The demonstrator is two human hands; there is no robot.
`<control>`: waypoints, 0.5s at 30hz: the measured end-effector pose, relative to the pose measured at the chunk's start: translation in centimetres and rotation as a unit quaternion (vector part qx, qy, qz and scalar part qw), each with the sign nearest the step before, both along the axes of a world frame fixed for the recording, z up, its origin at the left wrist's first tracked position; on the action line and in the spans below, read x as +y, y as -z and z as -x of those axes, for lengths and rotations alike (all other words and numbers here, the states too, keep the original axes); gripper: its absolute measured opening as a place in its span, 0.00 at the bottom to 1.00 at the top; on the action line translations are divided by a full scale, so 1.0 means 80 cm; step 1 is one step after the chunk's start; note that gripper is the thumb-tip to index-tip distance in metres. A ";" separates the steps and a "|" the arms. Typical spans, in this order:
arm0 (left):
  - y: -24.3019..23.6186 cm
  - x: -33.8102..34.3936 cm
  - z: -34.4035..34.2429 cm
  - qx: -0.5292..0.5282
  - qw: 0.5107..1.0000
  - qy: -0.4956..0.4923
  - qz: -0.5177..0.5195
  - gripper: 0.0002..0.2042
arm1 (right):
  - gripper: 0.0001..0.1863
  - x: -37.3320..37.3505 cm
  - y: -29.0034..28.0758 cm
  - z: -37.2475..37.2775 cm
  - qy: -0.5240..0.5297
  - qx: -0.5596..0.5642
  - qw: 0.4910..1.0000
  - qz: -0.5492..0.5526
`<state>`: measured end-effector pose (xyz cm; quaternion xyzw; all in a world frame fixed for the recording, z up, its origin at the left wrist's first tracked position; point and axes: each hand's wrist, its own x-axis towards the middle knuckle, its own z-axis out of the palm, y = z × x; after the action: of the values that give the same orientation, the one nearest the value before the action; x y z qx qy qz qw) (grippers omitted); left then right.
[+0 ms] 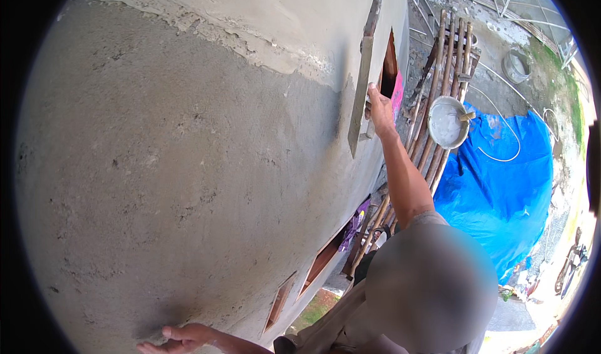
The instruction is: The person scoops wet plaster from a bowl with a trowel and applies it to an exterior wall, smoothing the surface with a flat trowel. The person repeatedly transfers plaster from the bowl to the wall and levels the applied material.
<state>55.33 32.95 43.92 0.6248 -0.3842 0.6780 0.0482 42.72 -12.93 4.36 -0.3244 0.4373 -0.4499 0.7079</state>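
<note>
While long flat float (359, 97) stands edge-on at grey wall (188, 160), right hand (380, 111) has fingers clamped on its outer side, presumably keeping knuckles clear of wall. Left hand (176, 339) empty, fingers apart, near wall, perhaps for balance; contact unclear. Beyond, bucket (464, 132) of grey mix by pole platform (441, 53), probably for easy reach; blue tarp (501, 188) beside.

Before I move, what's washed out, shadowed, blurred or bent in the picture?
Head view: ground at the far right is washed out; soft shadows darken the wall near the left hand and the flat tool; a round patch at lower right is blurred; the poles look bowed, probably by the fisheye lens.
</note>
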 end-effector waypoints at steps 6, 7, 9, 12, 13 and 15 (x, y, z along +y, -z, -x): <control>0.024 0.035 -0.017 0.316 0.890 0.206 0.255 0.39 | 0.25 -0.029 0.013 -0.033 0.010 0.030 0.996 0.086; 0.025 0.038 -0.018 0.327 0.867 0.231 0.296 0.38 | 0.21 -0.025 0.004 -0.030 0.011 0.017 0.993 0.113; 0.024 0.080 -0.027 0.426 0.791 0.232 0.372 0.39 | 0.19 -0.031 -0.002 -0.016 0.023 0.040 0.986 0.161; 0.014 0.170 -0.050 0.134 0.971 -0.127 0.152 0.39 | 0.18 -0.052 -0.011 -0.019 0.000 0.057 0.980 0.190; 0.016 0.160 -0.049 0.087 0.978 -0.146 0.121 0.39 | 0.17 -0.055 -0.015 -0.022 -0.018 0.058 0.982 0.180; 0.015 0.042 -0.017 0.181 0.952 0.111 0.221 0.37 | 0.16 -0.048 -0.029 -0.034 -0.033 0.046 0.987 0.153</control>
<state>56.68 36.28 42.70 0.6646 -0.2767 0.6115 0.3285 45.45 -16.74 6.68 -0.4637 0.3844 -0.4724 0.6435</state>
